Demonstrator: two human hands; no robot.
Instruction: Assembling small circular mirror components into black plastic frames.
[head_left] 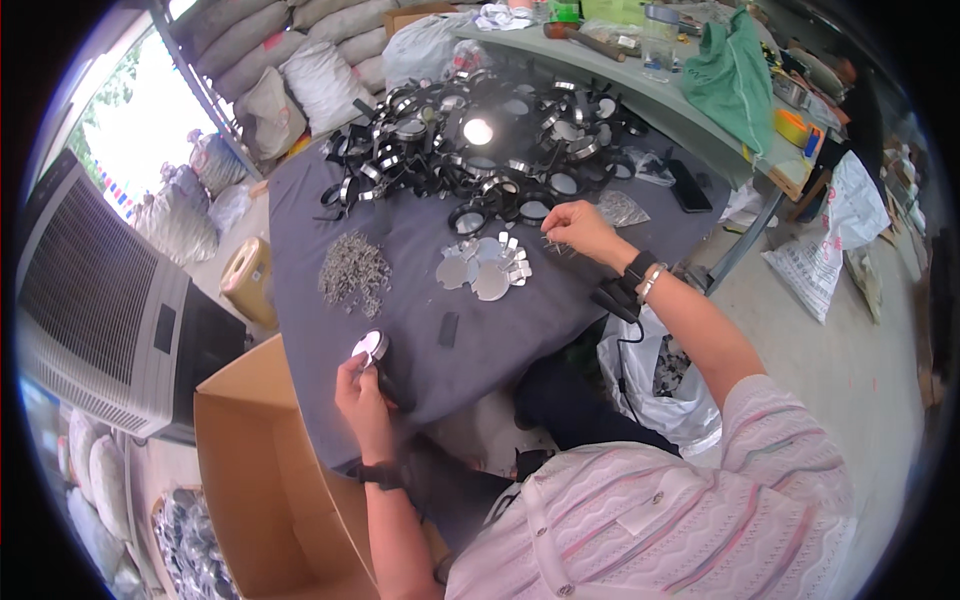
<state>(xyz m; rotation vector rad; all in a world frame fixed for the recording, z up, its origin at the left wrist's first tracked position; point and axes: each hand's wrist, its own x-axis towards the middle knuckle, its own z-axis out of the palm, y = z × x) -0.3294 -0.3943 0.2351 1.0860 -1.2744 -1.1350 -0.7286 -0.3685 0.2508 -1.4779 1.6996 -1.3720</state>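
My left hand [366,402] grips a round black part with a shiny silver disc face [370,346], over the near left edge of the grey-covered table [420,375]. At the middle right of the table, my right hand [585,230] has its fingertips pinched together above a few thin metal bits [560,247]; what lies between the fingers is too small to make out. Left of that hand lies a cluster of flat silver discs and small silver tabs [490,270]. A heap of small metal pieces, perhaps screws [354,273], sits farther left.
A large pile of black and silver ring-shaped parts [480,140] covers the table's far side. At right are a clear bag of small pieces [622,208] and a black phone [689,187]. An open cardboard box [250,480] stands at lower left, beside a grey air cooler [110,310].
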